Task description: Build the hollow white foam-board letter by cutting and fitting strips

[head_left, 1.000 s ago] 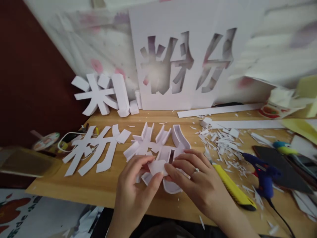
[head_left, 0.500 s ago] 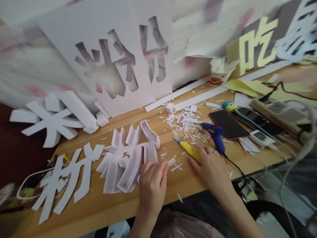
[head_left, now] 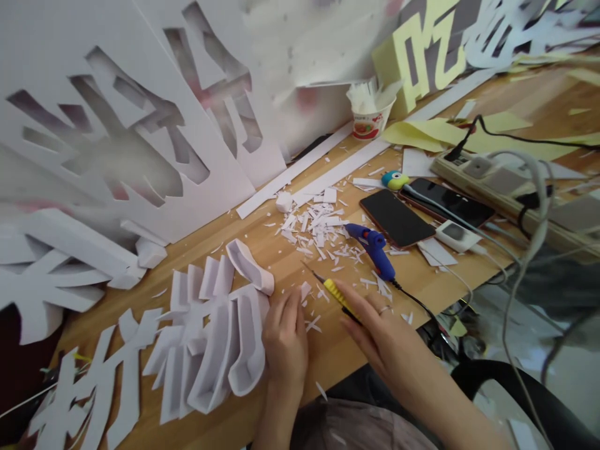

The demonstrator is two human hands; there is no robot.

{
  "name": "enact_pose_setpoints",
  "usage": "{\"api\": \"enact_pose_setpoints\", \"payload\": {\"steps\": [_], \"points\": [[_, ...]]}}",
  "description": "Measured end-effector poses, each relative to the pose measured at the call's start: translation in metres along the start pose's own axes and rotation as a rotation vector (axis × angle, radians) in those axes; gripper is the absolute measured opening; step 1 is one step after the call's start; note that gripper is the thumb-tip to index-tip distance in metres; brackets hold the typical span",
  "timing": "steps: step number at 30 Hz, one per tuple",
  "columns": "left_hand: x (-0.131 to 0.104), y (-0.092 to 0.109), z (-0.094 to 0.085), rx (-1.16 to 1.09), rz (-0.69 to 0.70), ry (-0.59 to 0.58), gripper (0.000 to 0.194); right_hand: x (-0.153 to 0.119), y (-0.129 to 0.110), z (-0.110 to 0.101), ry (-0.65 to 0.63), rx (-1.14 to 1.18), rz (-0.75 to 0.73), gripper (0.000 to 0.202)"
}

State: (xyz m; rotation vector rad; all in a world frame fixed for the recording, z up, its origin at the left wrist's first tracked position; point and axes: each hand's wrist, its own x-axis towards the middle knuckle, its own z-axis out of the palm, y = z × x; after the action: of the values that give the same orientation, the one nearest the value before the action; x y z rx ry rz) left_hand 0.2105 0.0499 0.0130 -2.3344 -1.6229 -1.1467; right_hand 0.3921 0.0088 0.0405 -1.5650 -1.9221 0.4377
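Note:
My right hand grips a yellow and black utility knife, its thin blade pointing up and left above the wooden table. My left hand rests on the tabletop with its fingers together, pinching a small white piece at the fingertips. Just left of that hand stands a white hollow character with raised side walls. Beyond the knife, a blue hot glue gun lies beside a pile of white scraps.
A flat white character lies at the front left. White boards with cut-out characters lean at the back. Two phones, one a black phone, a power strip with cables, and a paper cup occupy the right side.
My right hand has lifted the utility knife off the table and turned its blade toward the left hand. The view has shifted rightward. My left hand stays beside the hollow character.

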Motion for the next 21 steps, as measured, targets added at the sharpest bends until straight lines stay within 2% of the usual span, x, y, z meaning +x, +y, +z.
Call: {"api": "enact_pose_setpoints", "payload": {"steps": [5, 12, 21], "points": [[0.000, -0.002, 0.003, -0.018, 0.013, -0.002, 0.022, -0.009, 0.000, 0.012, -0.043, -0.074, -0.016, 0.047], [0.002, 0.000, 0.003, -0.045, 0.013, -0.037, 0.032, -0.010, 0.005, 0.009, -0.078, -0.060, -0.017, 0.048], [0.003, -0.003, 0.006, -0.024, 0.070, 0.037, 0.026, -0.017, 0.004, 0.010, -0.165, -0.061, 0.026, 0.062]]}}
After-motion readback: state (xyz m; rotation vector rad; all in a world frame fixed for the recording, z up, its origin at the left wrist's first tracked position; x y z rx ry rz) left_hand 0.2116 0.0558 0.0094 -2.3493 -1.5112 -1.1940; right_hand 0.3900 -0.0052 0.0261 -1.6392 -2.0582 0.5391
